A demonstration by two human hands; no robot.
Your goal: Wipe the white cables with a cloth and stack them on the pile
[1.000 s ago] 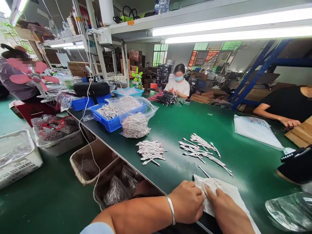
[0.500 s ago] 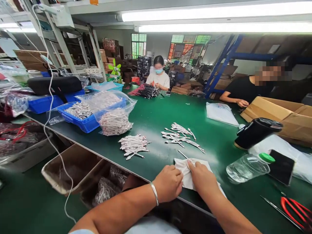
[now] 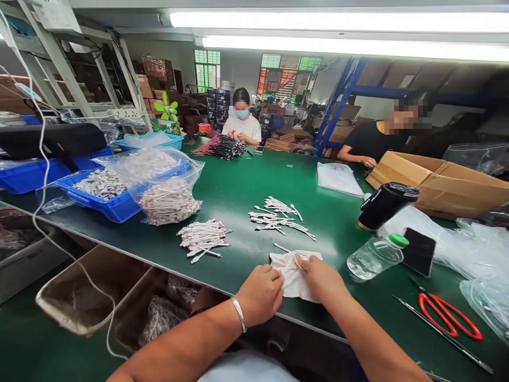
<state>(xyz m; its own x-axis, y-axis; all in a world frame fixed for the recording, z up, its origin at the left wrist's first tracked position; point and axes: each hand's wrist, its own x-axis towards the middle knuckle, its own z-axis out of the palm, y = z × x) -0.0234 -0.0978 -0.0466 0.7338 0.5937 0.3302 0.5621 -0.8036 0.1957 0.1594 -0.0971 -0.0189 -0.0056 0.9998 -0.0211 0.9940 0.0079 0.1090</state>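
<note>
A white cloth [image 3: 293, 278] lies at the near edge of the green desk [image 3: 238, 183], lower centre of the frame, with a thin white cable [image 3: 283, 248] poking out. The right hand [image 3: 321, 278] pinches the cloth's upper part between its fingertips. The left hand [image 3: 260, 295], a bangle [image 3: 238, 314] at its wrist, curls against the cloth's left side. Bundles of white cables [image 3: 203, 240] lie just beyond.

Desk [image 3: 234, 183]: deep green top, dark edge
Sheet [image 3: 292, 278]: plain white, creased
Cables [image 3: 202, 239]: white, with small reddish marks along the bundle
Crate [image 3: 105, 209]: bright blue
Scissors [image 3: 449, 317]: red loop handles
Bottle cap [image 3: 398, 240]: green
Tumbler [image 3: 384, 204]: black, silver rim
Carton [image 3: 449, 185]: tan cardboard
Rack upright [image 3: 342, 106]: blue
Far T-shirt [image 3: 242, 127]: white
Near T-shirt [image 3: 369, 140]: black
Bracelet [image 3: 238, 313]: silver
</note>
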